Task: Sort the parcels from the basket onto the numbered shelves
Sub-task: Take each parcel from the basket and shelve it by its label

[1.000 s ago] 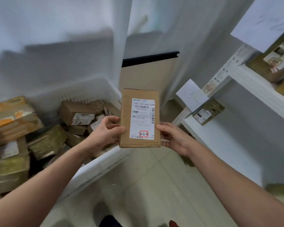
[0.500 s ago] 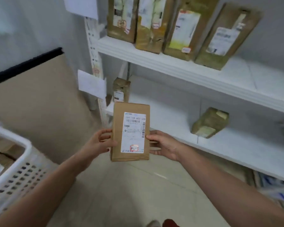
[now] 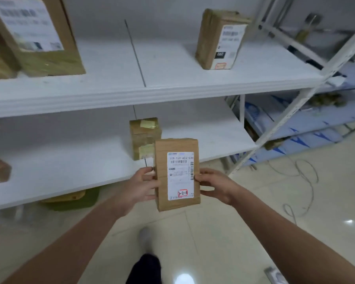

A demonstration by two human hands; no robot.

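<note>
Parcel (image 3: 177,173) stands upright in the air between our two hands, its white label facing us, with a red-framed handwritten mark that begins 3-2 near the bottom. Our left hand (image 3: 141,185) grips its left edge and our right hand (image 3: 215,185) grips its right edge, fingers curled round the sides. Below them we see the pale tiled floor (image 3: 213,232), and a thin cable (image 3: 303,181) loops across it to our right. Just beyond the parcel lies the lower shelf (image 3: 70,167), where a taped box (image 3: 145,138) stands right behind the parcel's top left corner. Above that is the upper shelf (image 3: 172,74). It carries a labelled box (image 3: 219,39) at our right and a big box (image 3: 35,35) at far left, well apart.
</note>
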